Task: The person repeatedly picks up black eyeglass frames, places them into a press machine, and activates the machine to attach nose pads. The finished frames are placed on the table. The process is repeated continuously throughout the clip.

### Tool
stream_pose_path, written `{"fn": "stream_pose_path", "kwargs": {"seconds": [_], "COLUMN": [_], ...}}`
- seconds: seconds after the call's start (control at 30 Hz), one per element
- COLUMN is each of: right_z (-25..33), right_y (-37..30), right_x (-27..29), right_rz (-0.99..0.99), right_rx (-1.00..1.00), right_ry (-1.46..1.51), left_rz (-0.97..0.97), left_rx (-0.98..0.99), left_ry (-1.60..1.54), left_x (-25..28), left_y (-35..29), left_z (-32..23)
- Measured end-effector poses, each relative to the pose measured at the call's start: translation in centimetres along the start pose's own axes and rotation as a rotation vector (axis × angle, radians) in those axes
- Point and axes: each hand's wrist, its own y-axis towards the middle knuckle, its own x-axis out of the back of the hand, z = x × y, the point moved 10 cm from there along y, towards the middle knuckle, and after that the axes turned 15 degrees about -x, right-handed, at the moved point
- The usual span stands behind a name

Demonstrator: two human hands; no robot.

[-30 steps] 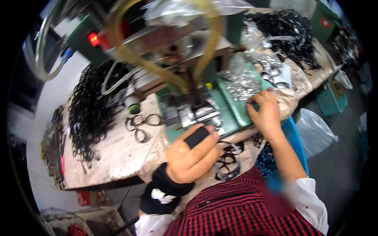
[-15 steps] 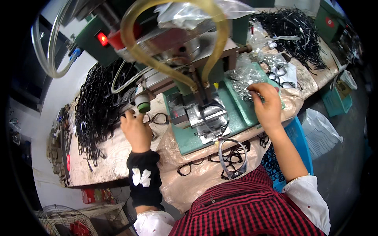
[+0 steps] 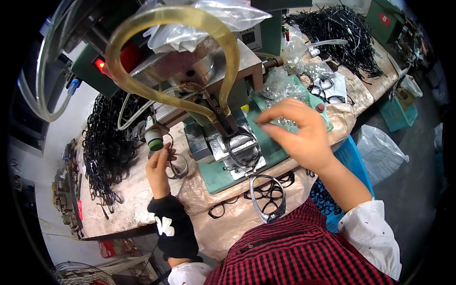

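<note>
At the left of the machine, my left hand has its fingers closed on a dark spectacle frame, beside a green-tipped nozzle. My right hand hangs over the right side of the machine's green base, thumb and forefinger pinched; anything between them is too small to make out. Another spectacle frame sits in the machine's metal fixture, one lens ring under the machine head and the other hanging toward me. Small shiny metal parts lie on plastic at the base's right.
Several spectacle frames lie on brown wrapping before the machine. Heaps of black strips flank it at left and far right. A yellowish hose loops over the front. A blue basket of dark pieces stands right.
My right hand has left the small metal parts and moved left toward the fixture. My left hand has taken hold of the spectacle frame beside the machine. The view has shifted slightly.
</note>
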Motion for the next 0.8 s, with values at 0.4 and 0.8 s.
{"fn": "stream_pose_path", "kwargs": {"seconds": [0.4, 0.8], "right_z": [-1.2, 1.0], "right_y": [1.0, 0.4], "right_x": [-4.6, -3.7], "right_rz": [0.085, 0.169], "right_rx": [-0.308, -0.117], "right_ry": [0.542, 0.227], "left_rz": [0.043, 0.259], "left_rx": [-0.859, -1.174], "left_ry": [-0.447, 0.148], "left_x": [-3.4, -12.6], "left_y": [-2.6, -8.1], "left_z": [-24.8, -24.2]}}
